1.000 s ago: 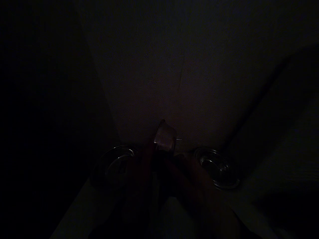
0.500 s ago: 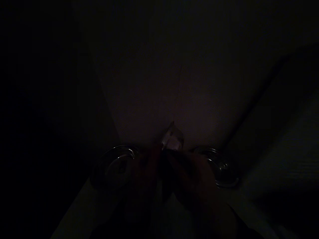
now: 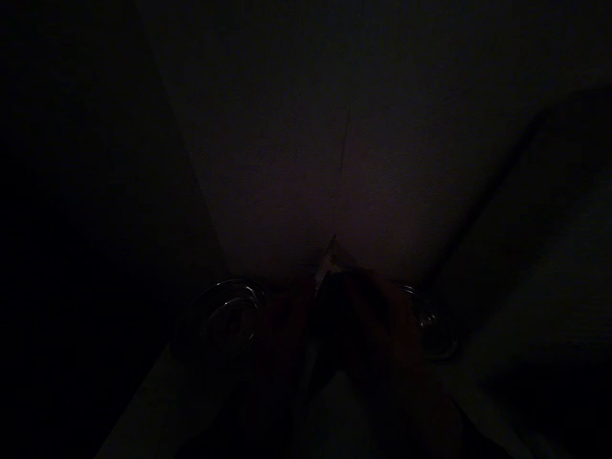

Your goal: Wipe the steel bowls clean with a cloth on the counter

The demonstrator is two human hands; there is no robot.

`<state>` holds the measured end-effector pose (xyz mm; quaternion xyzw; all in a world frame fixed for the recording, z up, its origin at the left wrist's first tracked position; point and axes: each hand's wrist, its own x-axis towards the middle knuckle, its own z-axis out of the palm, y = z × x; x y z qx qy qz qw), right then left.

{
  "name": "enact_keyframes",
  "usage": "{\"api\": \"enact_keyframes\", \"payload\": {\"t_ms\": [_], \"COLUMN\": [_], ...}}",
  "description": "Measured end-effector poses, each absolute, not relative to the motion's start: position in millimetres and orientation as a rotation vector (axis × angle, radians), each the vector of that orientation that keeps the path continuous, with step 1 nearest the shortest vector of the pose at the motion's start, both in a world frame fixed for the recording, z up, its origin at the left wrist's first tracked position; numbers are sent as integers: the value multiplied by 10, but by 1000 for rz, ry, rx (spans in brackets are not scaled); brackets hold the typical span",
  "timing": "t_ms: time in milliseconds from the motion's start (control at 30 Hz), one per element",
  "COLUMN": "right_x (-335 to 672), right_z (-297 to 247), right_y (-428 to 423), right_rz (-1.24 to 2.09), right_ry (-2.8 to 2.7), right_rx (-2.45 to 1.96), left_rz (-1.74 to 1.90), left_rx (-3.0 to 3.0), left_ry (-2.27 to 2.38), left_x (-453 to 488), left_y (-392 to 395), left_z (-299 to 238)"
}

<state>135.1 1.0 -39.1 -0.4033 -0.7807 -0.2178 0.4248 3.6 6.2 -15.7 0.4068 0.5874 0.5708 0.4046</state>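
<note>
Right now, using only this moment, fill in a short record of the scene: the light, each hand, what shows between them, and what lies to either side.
light: very dim, most detail lost
left hand: low centre, close against the other hand; grip cannot be told
right hand: low centre, right of its partner; grip cannot be told
small pale object: peeks out just above both hands; kind unclear
left dish: shiny, round, left of the hands
right dish: shiny, round, partly hidden behind the right hand
surface: pale, plain

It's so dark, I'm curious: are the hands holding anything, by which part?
A small shiny thing shows between the left hand and right hand, held by its lower end; which hand grips is unclear.
</note>
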Motion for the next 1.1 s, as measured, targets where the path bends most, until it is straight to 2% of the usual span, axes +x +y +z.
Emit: {"api": "enact_keyframes", "payload": {"t_ms": [300,500,700,900,1100], "right_x": [1279,1449,1336,1456,1382], "right_z": [-469,-295,-398,-284,-321], "right_y": [-28,24,-48,24,2], "right_rz": [-596,-518,-618,-521,-584], "right_ry": [-2002,-1924,-2011,-1919,-2031], "right_rx": [-859,-982,-873,-1018,-935], "left_rz": [1437,1458,1466,1456,1419], "left_rx": [1040,1007,1032,1095,1066], "left_ry": [1514,1477,1484,1487,1547], "left_x": [-22,61,35,57,7], "left_y": [58,55,48,19,19], "left_z": [-137,-129,-128,-144,-162]}}
